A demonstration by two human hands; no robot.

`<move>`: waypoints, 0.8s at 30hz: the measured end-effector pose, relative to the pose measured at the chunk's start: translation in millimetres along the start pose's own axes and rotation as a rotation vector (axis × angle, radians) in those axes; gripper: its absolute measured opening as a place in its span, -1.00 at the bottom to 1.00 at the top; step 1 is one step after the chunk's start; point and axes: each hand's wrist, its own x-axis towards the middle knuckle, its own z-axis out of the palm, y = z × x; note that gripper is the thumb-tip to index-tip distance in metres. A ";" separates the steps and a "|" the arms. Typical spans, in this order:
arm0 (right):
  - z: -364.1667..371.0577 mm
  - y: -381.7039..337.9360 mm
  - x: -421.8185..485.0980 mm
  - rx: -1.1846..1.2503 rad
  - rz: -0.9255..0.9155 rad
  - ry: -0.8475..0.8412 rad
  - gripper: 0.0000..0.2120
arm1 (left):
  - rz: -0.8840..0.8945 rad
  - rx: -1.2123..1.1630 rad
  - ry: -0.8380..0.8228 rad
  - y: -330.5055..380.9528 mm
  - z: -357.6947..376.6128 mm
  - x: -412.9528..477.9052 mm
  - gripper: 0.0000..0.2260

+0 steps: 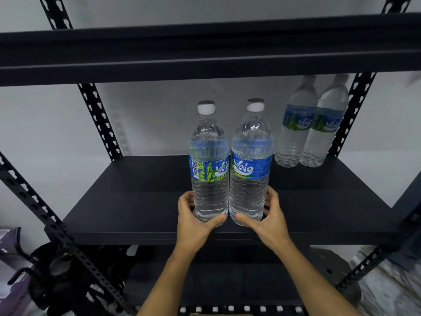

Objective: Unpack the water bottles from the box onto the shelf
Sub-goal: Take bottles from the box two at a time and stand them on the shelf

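Four clear plastic water bottles stand upright on the black shelf board (pixel 141 201), each filled, with a white cap and a blue and green "Waig" label round its middle. The near left bottle (pixel 209 169) and the near right bottle (pixel 250 169) stand touching side by side toward the front of the board, a little right of its middle; the left one shows a barcode on its label's left edge. The far left bottle (pixel 295 124) and the far right bottle (pixel 324 126) stand touching each other at the back right corner, well apart from the near pair and blurred in view.
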 end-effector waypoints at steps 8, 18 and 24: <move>-0.2 -1.2 -0.6 -0.002 0.017 0.009 -0.03 | -0.025 -0.124 -0.173 -1.4 -14.3 5.7 -0.10; 0.1 -3.5 -1.7 -0.020 0.029 0.016 -0.04 | -0.003 -0.071 -0.085 -2.2 -4.7 3.5 -0.12; -0.2 -4.0 -1.9 -0.006 0.038 0.010 -0.07 | -0.045 -0.123 -0.145 -3.6 -10.4 6.8 -0.23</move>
